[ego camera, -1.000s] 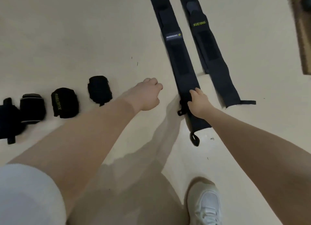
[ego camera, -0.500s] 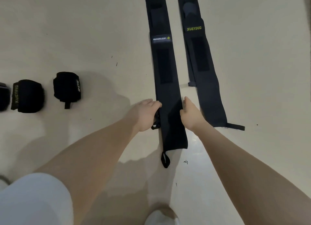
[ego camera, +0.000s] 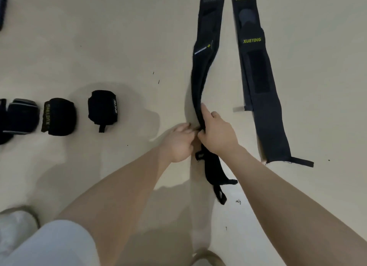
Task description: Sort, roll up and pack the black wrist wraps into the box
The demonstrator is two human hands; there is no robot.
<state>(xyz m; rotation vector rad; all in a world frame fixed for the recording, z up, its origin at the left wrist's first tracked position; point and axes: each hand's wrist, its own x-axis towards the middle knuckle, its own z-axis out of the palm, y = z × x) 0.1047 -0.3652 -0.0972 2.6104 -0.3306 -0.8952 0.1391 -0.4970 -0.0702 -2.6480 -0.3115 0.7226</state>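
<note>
Both hands meet on the near part of a long black wrist wrap lying on the floor. The right hand pinches its lifted edge, and the left hand closes on it just beside. The wrap looks soft, light and floppy, sagging beyond the right hand. Rolling likely wants a firm hold at the thumb loop end, below both hands.

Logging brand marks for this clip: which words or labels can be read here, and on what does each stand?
"XUEYING", twice in yellow-green, on the flat wrap.
"XUEYING" on the middle roll.
Short white print on the right roll: blurred, unreadable.
White label with a yellow diamond on the held wrap, gripped by the left hand and right hand: unreadable.
</note>
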